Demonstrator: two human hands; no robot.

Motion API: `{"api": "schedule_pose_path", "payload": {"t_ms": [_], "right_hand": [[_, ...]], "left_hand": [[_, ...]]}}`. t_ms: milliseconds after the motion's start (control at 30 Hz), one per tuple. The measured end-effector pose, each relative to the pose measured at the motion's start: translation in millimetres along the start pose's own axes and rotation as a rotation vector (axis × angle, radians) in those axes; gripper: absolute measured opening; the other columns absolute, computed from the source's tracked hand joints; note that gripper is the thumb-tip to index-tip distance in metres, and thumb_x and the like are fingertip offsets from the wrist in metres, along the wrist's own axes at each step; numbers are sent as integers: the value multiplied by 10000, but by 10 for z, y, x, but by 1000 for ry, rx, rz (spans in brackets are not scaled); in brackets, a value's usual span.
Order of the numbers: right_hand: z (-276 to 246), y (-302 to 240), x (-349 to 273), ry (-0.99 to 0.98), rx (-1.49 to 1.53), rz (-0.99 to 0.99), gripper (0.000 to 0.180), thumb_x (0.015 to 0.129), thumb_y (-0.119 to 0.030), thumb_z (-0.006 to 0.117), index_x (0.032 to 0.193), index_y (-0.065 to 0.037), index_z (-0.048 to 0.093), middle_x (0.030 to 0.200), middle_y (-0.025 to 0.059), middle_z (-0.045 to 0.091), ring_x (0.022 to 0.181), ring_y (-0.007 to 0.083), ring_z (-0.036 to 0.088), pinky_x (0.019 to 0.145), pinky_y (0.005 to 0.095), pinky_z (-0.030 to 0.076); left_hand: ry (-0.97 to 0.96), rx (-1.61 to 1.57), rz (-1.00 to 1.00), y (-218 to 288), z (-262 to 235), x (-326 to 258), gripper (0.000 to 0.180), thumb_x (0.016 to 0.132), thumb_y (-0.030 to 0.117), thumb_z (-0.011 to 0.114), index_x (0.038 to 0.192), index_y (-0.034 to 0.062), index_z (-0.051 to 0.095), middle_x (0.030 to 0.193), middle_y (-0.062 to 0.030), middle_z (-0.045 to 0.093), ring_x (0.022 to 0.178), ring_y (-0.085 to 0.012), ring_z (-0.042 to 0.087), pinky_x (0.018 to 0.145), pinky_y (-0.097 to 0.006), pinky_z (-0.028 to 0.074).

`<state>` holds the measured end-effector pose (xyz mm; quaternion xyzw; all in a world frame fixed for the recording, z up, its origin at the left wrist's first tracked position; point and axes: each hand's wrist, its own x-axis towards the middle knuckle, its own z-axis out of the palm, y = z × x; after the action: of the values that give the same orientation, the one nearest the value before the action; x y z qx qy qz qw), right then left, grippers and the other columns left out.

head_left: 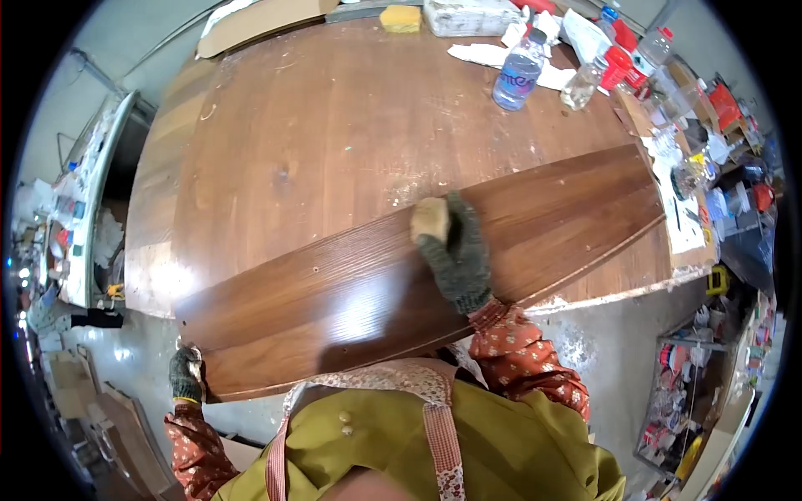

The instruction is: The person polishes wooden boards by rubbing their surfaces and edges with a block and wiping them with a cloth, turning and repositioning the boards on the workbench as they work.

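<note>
A long brown wood-grain board lies slanted across the worktable, its left end reaching past the table's near edge. My right hand, in a dark grey-green knit glove, is closed round a tan, rounded sponge-like pad on the upper edge of the board. At the board's left end, my left hand, gloved too, is closed on the corner, with something whitish beside its fingers. The board's face is shiny near the middle and carries a few small holes.
A clear water bottle, a smaller jar and crumpled white paper stand at the back right. A yellow sponge sits at the far edge beside a whitish block. Cluttered shelves stand at the right, a rack at the left.
</note>
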<state>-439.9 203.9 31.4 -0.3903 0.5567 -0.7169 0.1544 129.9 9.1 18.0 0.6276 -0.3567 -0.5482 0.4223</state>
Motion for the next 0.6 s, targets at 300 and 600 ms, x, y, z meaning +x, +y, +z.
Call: {"api": "schedule_pose_path", "payload": {"t_ms": [300, 600], "right_hand": [[-319, -1000, 696, 181, -221, -201, 608, 855, -206, 721, 1349, 4, 435, 1234, 120, 546, 1107, 201, 539, 945, 335, 462], [279, -1278, 657, -105, -1018, -712, 697, 760, -235, 775, 1349, -27, 468, 1173, 171, 590, 1027, 340, 585, 901, 429, 479]], "left_hand": [[6, -194, 634, 602, 467, 721, 66, 800, 78, 569, 835, 38, 608, 813, -28, 574, 760, -128, 549, 694, -265, 462], [-52, -414, 703, 290, 1487, 989, 165, 723, 63, 614, 885, 28, 617, 773, -12, 579, 690, -126, 556, 608, -242, 444]]}}
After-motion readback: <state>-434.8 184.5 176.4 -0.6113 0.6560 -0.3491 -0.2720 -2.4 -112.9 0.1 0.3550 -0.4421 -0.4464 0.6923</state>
